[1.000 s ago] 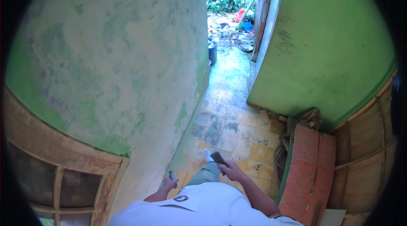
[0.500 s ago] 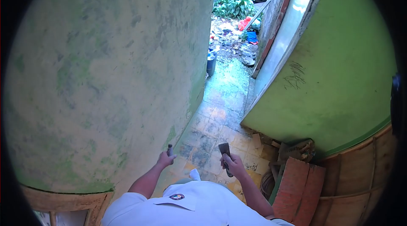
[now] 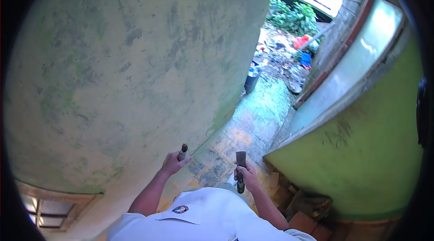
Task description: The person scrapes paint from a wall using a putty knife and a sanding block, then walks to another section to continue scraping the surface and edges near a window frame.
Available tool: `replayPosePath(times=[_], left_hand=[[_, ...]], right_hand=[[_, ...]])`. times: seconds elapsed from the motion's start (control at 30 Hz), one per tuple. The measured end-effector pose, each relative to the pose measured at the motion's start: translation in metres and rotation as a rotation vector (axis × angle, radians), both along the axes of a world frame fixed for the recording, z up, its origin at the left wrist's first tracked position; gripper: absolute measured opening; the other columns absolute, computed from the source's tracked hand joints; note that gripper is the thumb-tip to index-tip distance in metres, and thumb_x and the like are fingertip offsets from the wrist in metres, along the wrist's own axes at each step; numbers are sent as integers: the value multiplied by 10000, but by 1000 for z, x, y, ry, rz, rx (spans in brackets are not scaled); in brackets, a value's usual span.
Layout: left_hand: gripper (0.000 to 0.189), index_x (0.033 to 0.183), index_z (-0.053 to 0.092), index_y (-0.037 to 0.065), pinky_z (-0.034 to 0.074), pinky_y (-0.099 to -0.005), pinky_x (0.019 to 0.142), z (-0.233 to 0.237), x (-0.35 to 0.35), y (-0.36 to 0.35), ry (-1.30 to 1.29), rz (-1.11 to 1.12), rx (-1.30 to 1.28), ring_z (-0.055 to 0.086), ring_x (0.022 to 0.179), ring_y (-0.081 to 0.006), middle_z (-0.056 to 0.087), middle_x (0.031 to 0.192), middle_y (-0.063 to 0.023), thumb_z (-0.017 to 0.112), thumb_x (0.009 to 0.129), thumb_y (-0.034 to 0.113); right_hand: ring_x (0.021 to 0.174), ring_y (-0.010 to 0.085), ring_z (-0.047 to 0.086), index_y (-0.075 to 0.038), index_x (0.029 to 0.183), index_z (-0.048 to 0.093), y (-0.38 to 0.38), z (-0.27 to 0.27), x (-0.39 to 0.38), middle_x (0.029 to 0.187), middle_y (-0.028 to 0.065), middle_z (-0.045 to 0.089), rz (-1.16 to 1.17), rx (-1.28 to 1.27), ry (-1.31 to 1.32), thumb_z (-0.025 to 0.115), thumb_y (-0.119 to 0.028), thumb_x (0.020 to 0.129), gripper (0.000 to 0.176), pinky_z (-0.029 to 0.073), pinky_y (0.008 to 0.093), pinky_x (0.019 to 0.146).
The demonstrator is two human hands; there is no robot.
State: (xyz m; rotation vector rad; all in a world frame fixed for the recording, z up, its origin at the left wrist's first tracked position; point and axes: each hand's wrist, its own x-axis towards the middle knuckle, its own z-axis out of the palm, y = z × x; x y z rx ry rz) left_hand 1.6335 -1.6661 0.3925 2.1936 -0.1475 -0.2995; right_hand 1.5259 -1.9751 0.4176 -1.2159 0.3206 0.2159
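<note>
In the head view my left hand is closed around a short rod-like handle with a dark end; the rest of that object is hidden. It is close to the foot of the patchy plastered wall. My right hand grips a scraper with a flat, wide, dark blade pointing up and a dark handle below the fingers. Both hands are in front of my white shirt, apart from each other.
Worn floor tiles run toward an opening. Outside, a dark bin stands near scattered rubbish and plants. A green wall is on the right, with reddish boards below. A wooden window frame sits lower left.
My view has turned left and tilted, so the opening appears farther right and the reddish boards are mostly out of view. The scraper is held more upright; both hands keep their grips.
</note>
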Motion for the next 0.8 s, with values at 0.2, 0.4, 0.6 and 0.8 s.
replayPosePath(times=[0.2, 0.4, 0.6, 0.8], left_hand=[[304, 631, 544, 23, 363, -290, 479, 70, 43, -35, -11, 183, -180, 442, 496, -83, 529, 549, -2, 714, 767, 235], [169, 713, 574, 41, 382, -233, 486, 159, 40, -14, -253, 520, -284, 501, 534, -56, 552, 615, 31, 683, 795, 141], [234, 680, 569, 17, 367, -227, 519, 214, 53, -2, -532, 766, -27, 480, 548, -58, 555, 606, 13, 688, 802, 177], [260, 665, 580, -11, 391, -247, 542, 208, 84, 4, -570, 793, -83, 493, 560, -67, 580, 602, -14, 695, 797, 181]], right_hand=[[538, 132, 527, -26, 956, 522, -70, -6, 84, 643, 49, 528, 45, -13, -63, 488, -237, 934, 215, 453, 263, 514], [511, 120, 511, -25, 894, 509, -75, 1, 158, 621, 45, 522, 231, -64, -70, 482, -249, 943, 231, 441, 263, 470], [518, 114, 514, -2, 924, 529, -30, 23, 232, 629, 46, 533, 296, -19, -128, 480, -246, 946, 250, 427, 255, 485], [546, 106, 516, 1, 1012, 524, 0, 61, 287, 696, 40, 547, 293, 86, -236, 461, -235, 956, 250, 419, 250, 496]])
